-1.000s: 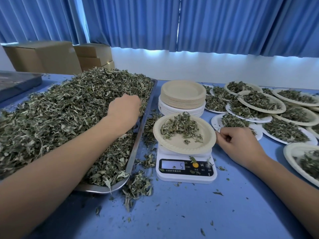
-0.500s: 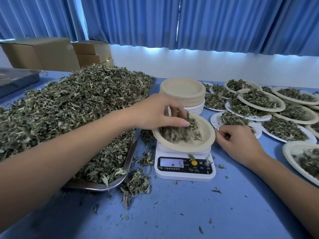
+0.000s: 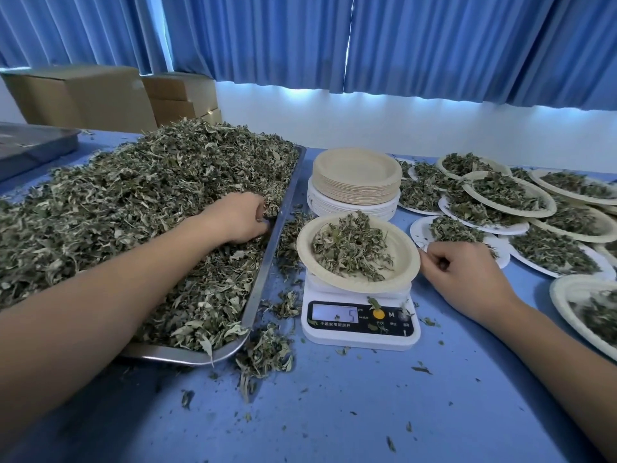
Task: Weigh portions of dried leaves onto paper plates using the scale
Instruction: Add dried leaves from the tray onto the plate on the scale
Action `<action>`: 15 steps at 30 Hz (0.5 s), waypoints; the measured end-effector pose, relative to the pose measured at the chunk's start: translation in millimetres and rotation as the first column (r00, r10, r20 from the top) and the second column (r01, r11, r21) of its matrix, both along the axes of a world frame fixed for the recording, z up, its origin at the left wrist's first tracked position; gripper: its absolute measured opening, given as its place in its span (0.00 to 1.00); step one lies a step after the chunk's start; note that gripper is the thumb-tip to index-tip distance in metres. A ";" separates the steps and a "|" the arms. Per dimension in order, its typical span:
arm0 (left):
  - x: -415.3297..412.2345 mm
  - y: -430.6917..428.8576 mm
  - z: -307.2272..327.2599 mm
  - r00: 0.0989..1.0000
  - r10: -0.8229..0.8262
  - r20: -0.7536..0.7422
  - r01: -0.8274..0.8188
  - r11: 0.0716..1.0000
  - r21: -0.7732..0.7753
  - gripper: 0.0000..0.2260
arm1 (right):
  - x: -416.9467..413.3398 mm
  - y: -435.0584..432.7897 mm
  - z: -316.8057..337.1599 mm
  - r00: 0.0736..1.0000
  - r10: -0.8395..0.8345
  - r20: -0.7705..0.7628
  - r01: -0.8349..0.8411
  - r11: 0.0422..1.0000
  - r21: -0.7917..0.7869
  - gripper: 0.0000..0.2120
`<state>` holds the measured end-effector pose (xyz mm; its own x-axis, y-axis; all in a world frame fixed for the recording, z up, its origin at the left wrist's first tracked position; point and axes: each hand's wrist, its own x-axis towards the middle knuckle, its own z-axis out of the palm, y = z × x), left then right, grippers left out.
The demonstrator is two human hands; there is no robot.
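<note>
Now left hand [image 3: 238, 217] curled round dried leaves [image 3: 133, 202]; right hand [image 3: 464, 272] loosely curled, empty

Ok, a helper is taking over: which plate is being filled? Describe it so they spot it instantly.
Right of the big steel tray of leaves stands a white scale. The tan plate on it is yours: other plates are stacked empty or lie on the table.

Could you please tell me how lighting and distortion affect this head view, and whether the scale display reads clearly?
Head view: daylight glows beneath the curtains; the wide-angle lens bows the edges; the scale display shows a 5, without glare.
</note>
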<state>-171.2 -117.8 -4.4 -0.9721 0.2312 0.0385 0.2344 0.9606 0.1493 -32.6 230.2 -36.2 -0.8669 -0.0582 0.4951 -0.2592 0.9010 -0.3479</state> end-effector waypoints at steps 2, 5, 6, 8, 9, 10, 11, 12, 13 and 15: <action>0.4 0.6 -0.5 1.000 0.001 -0.016 0.000 0.998 0.065 0.05 | 0.4 -0.3 0.8 1.000 -0.001 0.002 0.001 1.000 -0.004 0.25; 2.6 4.8 -2.1 0.999 0.003 -0.034 0.001 0.994 0.107 0.08 | -0.1 0.2 0.3 1.000 -0.007 0.008 0.007 1.000 -0.011 0.26; 3.7 6.2 -2.8 0.999 -0.002 -0.042 0.006 0.994 0.112 0.08 | -0.2 0.3 0.2 1.000 -0.004 0.009 0.004 1.000 -0.011 0.26; 7.7 8.5 -1.7 0.998 -0.018 -0.054 0.025 0.993 0.118 0.09 | -0.4 0.7 0.2 1.000 0.008 0.010 -0.007 1.000 -0.012 0.26; 9.6 8.6 0.7 0.998 -0.035 -0.046 0.041 0.991 0.124 0.09 | -0.4 0.9 0.1 1.000 0.011 0.009 -0.011 1.000 -0.012 0.26; 11.1 7.9 4.3 0.998 -0.060 -0.026 0.063 0.989 0.134 0.09 | -0.4 1.3 0.0 1.000 0.011 0.009 -0.011 1.000 -0.012 0.26; 13.0 7.0 8.3 0.996 -0.090 0.010 0.087 0.986 0.145 0.09 | -0.5 1.6 -0.2 1.000 0.010 0.010 -0.010 1.000 -0.013 0.26; 16.0 5.7 12.9 0.991 -0.120 0.057 0.110 0.982 0.155 0.09 | -0.7 1.9 -0.5 1.000 0.009 0.011 -0.008 1.000 -0.015 0.26; 19.3 4.2 18.1 0.982 -0.151 0.109 0.132 0.978 0.163 0.10 | -1.0 2.0 -0.6 1.000 0.008 0.013 -0.007 1.000 -0.016 0.26; 26.6 0.8 30.2 0.956 -0.208 0.208 0.176 0.971 0.163 0.12 | -1.1 1.8 -0.8 1.000 0.006 0.014 -0.006 1.000 -0.017 0.26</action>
<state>-144.5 -117.1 25.9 -0.8974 0.4225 -0.1271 0.3581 0.8657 0.3497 -33.7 232.0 -36.9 -0.8734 -0.0547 0.4839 -0.2593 0.8934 -0.3670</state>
